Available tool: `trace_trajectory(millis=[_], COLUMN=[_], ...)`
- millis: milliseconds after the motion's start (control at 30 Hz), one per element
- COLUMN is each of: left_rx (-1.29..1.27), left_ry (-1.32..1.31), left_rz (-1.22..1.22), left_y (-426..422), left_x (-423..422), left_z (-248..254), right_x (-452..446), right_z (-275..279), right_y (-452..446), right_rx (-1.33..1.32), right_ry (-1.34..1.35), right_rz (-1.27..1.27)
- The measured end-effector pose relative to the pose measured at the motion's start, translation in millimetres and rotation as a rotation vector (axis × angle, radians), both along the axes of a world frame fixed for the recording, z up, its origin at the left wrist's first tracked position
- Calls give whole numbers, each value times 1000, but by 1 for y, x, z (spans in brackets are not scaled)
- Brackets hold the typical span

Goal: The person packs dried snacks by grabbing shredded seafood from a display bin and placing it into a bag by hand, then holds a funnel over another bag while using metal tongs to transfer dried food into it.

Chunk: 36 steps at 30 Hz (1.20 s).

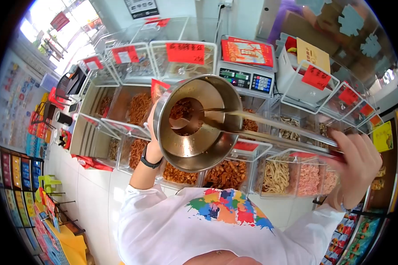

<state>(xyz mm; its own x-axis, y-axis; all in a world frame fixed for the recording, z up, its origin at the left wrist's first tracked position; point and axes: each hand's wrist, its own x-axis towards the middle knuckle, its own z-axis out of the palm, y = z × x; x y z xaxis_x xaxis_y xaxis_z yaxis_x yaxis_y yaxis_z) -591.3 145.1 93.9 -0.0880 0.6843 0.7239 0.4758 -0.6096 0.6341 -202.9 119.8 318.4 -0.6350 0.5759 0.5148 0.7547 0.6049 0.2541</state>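
Observation:
A shiny stainless steel bowl [199, 152] is tipped toward me in the middle, with reddish-brown shredded food [181, 109] at its bottom. My left hand [152, 132] grips the bowl from its left side; most of the fingers are hidden behind the rim. Long metal tongs [283, 128] reach into the bowl from the right, their tips blurred near the food. Around the handle end of the tongs my right hand [356, 159] is closed. A red packet corner [160, 88] shows behind the bowl's upper left rim.
Clear bins [225, 174] of dried food surround the bowl, several with raised lids and red labels. Behind stands a digital scale [245, 79] with red packets on its pan. A white box [298, 77] is to its right. Stocked shelves [17, 198] line the left side.

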Motion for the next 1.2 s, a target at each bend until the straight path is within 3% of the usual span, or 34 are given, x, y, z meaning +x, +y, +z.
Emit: trace_trajectory(millis=[233,400,533,600,633,1000,1067,1200], left_rx=[39,-46,-102,-219,-160,-205,-209,-235], left_ry=[128,73,148,-58,-76,-381,-387,-357], left_rz=[263,311,463,455,471,475,501,572], left_y=[-84,-123,-148,-157,-159,-175,-173,-178], left_x=[-62,-121,-177,-210,-224,-326,-335,-350], left_z=[3,-15,-30,-46,-53,-116,-125,-151], right_x=[-179,-269,-305,-319,-325,-371,-374,-406], right_z=[-28,-76,-76,-73,-70,-82,-90,-149], right_y=[-31,-28,-23,-21,-19,16,28,72], right_rx=[118,300,178,99,93,-292,-379,-403], right_ry=[-412,-344,-279,-199,-204,109,188,80], right_rz=[127,323,414,432,447,295,125,-31])
